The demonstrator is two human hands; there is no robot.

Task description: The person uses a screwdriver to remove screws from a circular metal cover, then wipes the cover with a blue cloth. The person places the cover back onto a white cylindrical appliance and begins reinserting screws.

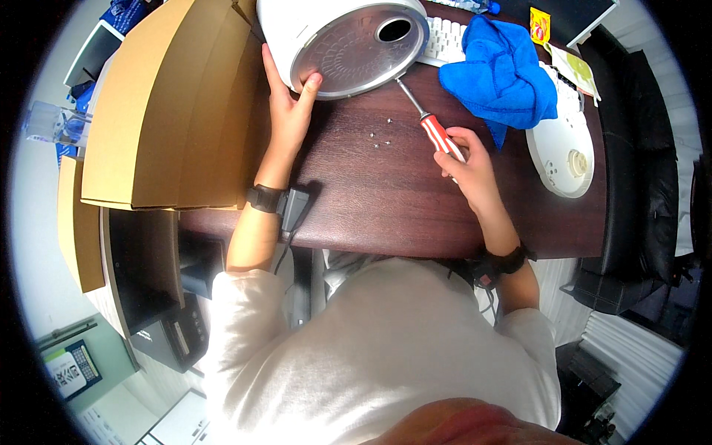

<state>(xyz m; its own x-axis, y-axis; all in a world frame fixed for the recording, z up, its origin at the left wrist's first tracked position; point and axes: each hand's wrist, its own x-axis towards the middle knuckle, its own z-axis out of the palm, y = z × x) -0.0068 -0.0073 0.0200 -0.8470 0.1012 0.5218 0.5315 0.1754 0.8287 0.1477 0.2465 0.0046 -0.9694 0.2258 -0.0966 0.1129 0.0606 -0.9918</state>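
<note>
Head view. White appliance (311, 16) rests tilted on the far worktop (348, 200), metal plate (337, 63) exposed. Left hand (289, 115): fingers spread along the side, thumb on the plate's rim. Right hand (472, 162): fingers pinching the handle of a red-and-white screwdriver (434, 129), tip at the lower rim. Progress, judged: several screws (389, 120) loose, white round cover (558, 169) apart at right; plate in place, its fastening apparently unfinished business; driving direction cannot be told.

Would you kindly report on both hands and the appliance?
Left hand spread against white appliance. Right hand gripping red-striped screwdriver, tip at appliance's rim. Loose screws on table; blue cloth clear of screwdriver.
</note>
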